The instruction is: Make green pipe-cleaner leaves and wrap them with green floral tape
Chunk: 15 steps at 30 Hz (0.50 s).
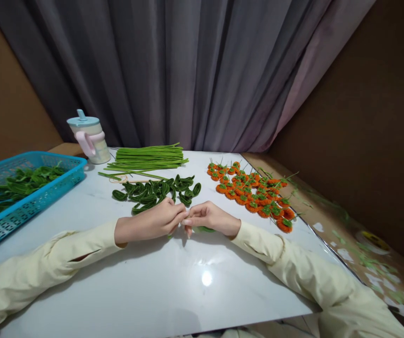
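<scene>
My left hand (158, 219) and my right hand (211, 218) meet fingertip to fingertip above the white table. Both are closed in a pinch. A green pipe-cleaner piece (205, 229) shows below my right palm, mostly covered by the fingers, and a bit of green also peeks out under my left fingers. Just behind my left hand lies a pile of dark green pipe-cleaner leaves (149, 192), looped and curved. To the right of my right hand are several orange pipe-cleaner persimmons (251, 197) with green tops and thin stems.
Light green pipe-cleaner stems (149, 157) lie bundled at the back, with a thin wooden stick (142, 181) before them. A blue basket (29, 202) on the left holds green leaves. Behind it stands a lidded cup (91, 141). Scraps and a tape roll (374, 241) lie beyond the table's right edge.
</scene>
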Tool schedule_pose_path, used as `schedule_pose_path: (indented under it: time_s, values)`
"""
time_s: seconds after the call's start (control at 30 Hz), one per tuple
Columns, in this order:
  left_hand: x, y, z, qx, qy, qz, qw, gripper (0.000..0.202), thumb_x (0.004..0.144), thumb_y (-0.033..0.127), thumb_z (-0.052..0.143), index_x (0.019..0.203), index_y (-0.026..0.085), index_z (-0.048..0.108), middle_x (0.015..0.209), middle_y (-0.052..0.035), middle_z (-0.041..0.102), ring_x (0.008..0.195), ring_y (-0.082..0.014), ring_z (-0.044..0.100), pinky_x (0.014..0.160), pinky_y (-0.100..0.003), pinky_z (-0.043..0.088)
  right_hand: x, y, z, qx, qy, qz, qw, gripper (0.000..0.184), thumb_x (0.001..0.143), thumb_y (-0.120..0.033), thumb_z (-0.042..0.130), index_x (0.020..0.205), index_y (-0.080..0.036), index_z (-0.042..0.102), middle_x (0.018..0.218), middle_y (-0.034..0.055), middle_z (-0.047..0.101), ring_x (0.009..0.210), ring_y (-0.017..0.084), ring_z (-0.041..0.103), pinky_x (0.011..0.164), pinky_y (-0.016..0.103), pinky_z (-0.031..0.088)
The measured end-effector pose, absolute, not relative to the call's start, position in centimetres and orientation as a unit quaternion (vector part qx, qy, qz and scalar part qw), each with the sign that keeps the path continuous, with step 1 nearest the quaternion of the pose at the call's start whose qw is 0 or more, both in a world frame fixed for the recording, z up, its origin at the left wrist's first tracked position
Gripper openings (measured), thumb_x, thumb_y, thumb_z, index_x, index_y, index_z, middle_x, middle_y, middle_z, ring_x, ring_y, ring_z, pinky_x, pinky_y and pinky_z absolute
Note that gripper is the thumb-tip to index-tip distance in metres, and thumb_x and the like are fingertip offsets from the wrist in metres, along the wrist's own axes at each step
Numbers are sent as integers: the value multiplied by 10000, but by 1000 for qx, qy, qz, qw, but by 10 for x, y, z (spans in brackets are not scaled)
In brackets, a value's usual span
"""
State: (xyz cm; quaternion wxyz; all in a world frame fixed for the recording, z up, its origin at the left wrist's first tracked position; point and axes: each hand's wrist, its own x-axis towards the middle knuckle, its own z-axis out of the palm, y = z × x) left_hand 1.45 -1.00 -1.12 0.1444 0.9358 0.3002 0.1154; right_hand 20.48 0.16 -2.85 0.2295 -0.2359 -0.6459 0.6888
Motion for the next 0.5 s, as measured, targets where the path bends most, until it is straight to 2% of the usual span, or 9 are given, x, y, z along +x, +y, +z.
schedule_pose_path:
  time_s: [0.13,0.33,0.4,0.5]
  values:
    - [14,-9,-17,938,275,132,162,370,962,259,180,691,168,416,600,10,500,575,-128,400,680,-276,358,205,4,-32,-221,-639,700,230,281,761,-353,683,715,-83,621,601,32,618,623,117,574,672,237,427]
    - [14,-12,-34,941,225,224,120,324,955,214,223,739,161,460,690,-26,528,698,-150,436,670,-251,402,209,6,-33,-212,-639,710,207,249,756,-321,682,766,-75,643,570,11,601,585,107,557,695,249,433]
    - [14,-13,-39,944,212,238,83,298,947,187,250,750,153,471,681,-28,522,694,-149,435,693,-258,417,209,5,-32,-214,-643,707,202,226,760,-300,674,736,-78,642,550,1,589,570,101,544,684,242,431]
    - [16,-13,-47,952,171,252,-26,303,938,135,262,719,144,472,616,-12,484,614,-136,410,725,-292,428,209,3,-31,-219,-659,695,185,221,756,-283,661,665,-84,628,493,-15,552,526,97,514,635,234,430]
